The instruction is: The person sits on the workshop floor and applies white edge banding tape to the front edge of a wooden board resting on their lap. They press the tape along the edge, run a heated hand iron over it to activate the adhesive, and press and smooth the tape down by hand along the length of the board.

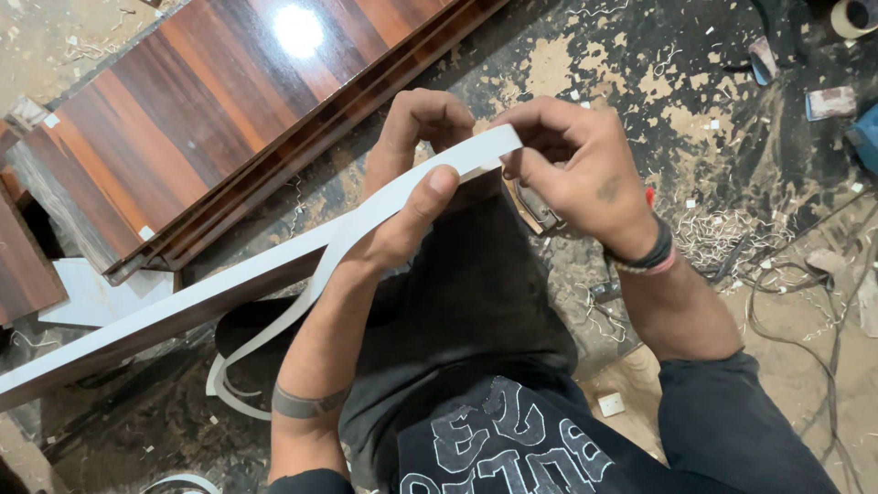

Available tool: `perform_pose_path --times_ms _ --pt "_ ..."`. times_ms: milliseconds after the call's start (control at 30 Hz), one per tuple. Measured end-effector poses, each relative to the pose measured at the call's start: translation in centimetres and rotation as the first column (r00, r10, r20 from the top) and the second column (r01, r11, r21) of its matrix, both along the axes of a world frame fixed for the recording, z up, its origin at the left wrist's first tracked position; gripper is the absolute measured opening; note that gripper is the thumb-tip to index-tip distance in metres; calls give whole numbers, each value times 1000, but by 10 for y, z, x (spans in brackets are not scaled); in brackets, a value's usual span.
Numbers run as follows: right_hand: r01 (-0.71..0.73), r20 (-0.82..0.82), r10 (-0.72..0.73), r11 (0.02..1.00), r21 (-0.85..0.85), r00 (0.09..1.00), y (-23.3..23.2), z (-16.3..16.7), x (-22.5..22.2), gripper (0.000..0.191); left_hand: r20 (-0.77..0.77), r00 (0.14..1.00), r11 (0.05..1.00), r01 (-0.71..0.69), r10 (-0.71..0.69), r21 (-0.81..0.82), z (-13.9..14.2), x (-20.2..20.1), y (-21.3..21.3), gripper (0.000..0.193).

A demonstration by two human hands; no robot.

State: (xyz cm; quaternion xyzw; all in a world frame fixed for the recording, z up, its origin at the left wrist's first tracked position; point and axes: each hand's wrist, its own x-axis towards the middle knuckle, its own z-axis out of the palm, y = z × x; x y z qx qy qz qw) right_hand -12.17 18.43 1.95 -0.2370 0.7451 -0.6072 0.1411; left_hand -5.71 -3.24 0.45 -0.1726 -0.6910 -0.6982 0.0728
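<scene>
My left hand (412,183) grips a long white edge-banding strip (366,220), thumb pressed on its flat face near the upper end. My right hand (576,169) pinches the strip's end between fingers and thumb and also holds a small metal-edged tool (535,209) under the palm. The strip runs down to the left and loops near the floor (224,384). A narrow white-edged board (165,316) lies just below and left of my hands, running diagonally.
Glossy dark wood-grain panels (210,119) are stacked at upper left. The floor (640,64) is dark, covered in sawdust and curled shavings. Cables (805,311) trail at right. Small blocks and a tape roll (855,16) lie at upper right.
</scene>
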Motion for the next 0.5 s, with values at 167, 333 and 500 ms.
perform_pose_path --times_ms 167,333,500 --pt "-67 275 130 972 -227 953 11 -24 -12 29 -2 1000 1000 4 -4 -9 -1 1 -2 64" --pt "-91 385 205 952 -293 900 13 -45 -17 35 -13 1000 997 15 -16 -76 -4 -2 -2 68" --pt "-159 403 271 944 -290 874 16 -48 -23 34 -1 1000 994 22 -22 -111 -6 -6 2 71"
